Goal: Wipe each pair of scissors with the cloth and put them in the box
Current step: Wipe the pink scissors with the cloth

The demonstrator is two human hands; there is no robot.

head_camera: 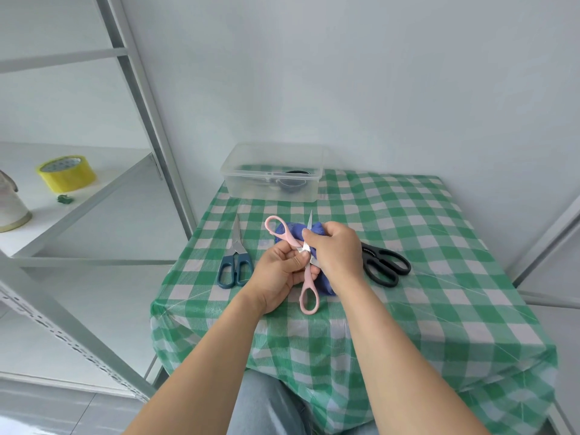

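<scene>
My left hand [279, 274] grips the pink scissors [309, 293] near the pivot, with the handles spread wide apart above the table. My right hand [337, 252] holds the blue cloth [290, 230] wrapped round one blade, whose tip sticks up past the fingers. Dark blue-handled scissors [235, 262] lie shut on the table to the left. Black scissors [384, 262] lie to the right, partly behind my right hand. The clear plastic box [273, 152] stands at the table's far edge with a dark item inside.
The table [408, 230] has a green and white checked cover and stands against a white wall. A white metal shelf [78, 196] at left carries a yellow tape roll [66, 174] and a white container [9, 208]. My knees show below the front edge.
</scene>
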